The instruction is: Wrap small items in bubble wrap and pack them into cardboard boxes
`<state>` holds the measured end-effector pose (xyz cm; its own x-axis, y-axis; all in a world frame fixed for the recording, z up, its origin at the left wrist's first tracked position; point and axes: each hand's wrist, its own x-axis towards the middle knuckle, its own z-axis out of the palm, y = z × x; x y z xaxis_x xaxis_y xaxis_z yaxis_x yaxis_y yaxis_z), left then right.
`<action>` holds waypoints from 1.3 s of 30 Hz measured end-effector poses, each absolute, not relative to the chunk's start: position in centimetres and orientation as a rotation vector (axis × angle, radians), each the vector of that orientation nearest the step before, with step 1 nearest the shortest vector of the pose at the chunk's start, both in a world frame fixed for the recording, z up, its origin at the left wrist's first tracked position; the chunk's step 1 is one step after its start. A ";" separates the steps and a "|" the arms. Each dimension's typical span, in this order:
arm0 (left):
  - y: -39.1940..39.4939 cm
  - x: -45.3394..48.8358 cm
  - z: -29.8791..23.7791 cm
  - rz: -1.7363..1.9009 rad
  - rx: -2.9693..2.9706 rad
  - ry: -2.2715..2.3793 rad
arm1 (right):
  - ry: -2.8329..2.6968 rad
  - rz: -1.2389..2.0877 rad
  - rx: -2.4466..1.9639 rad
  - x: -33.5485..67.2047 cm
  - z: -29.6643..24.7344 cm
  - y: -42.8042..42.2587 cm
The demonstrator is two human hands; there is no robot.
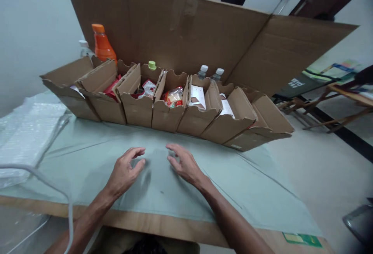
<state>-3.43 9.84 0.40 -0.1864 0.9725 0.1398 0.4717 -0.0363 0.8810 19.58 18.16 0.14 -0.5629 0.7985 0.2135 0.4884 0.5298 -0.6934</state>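
My left hand [126, 170] and my right hand [183, 162] hover close together just over the pale green table cover [247, 184], fingers loosely curved and apart, holding nothing. Beyond them stands a curved row of small open cardboard boxes [167, 116]. Inside the boxes lie red snack packets [174, 97] and white cards [198, 95]. An orange bottle [101, 44], a green-capped bottle [152, 65] and two clear water bottles [210, 73] stand behind the row.
A large flattened cardboard sheet [186, 32] leans upright behind the boxes. Bubble wrap [26, 137] and a white cable [43, 176] lie at the left. The wooden table edge [163, 226] runs near me. Wooden frames [335, 106] stand on the floor at right.
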 end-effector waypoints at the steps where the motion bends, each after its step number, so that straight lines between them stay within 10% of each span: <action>1: 9.4 -4.0 0.1 1.203 1.512 1.723 | -2.262 0.803 -1.026 18.4 0.9 19.4; 22: 8.8 -6.3 -2.0 1.819 1.276 1.879 | -2.321 0.244 -1.463 4.1 12.8 24.7; 31: 3.9 -9.4 -1.4 1.988 0.806 1.746 | -2.210 0.459 -0.839 13.6 11.2 8.9; 39: 1.3 -7.2 -0.5 1.708 1.047 1.428 | -1.591 0.653 -1.208 27.4 9.7 6.4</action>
